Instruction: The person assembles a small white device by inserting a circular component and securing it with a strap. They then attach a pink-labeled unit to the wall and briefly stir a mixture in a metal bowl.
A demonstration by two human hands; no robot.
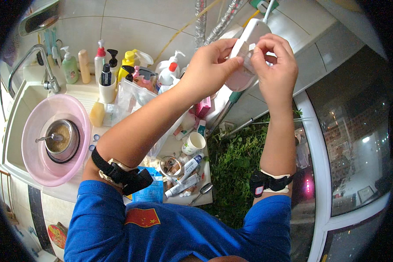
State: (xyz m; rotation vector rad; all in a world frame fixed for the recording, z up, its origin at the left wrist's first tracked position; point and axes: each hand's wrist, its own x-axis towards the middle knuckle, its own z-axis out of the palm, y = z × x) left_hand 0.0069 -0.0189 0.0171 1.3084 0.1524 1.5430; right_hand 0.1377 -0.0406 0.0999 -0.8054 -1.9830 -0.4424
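Note:
High up in front of me, a white corded device [254, 31] with a rounded end hangs at a slant, its white cord running up from the top. My left hand [212, 65] is closed round its left side, thumb across the front. Close to its right edge, my right hand [276, 56] has thumb and fingertips pinched together by a clear, shiny part. What the right fingertips hold, if anything, is too small to make out. Below the fingers shows a pale pinkish, rounded translucent piece [240, 82]; whether it belongs to the device I cannot tell.
Left is a sink [14, 126] with a pink basin [32, 159] holding a metal bowl [52, 153]. Pump bottles [70, 67] crowd the counter's back. Nearer lie a paper cup [194, 143], tubes [190, 167] and a spoon [206, 188]. Green plants [231, 179] and a window [353, 144] stand right.

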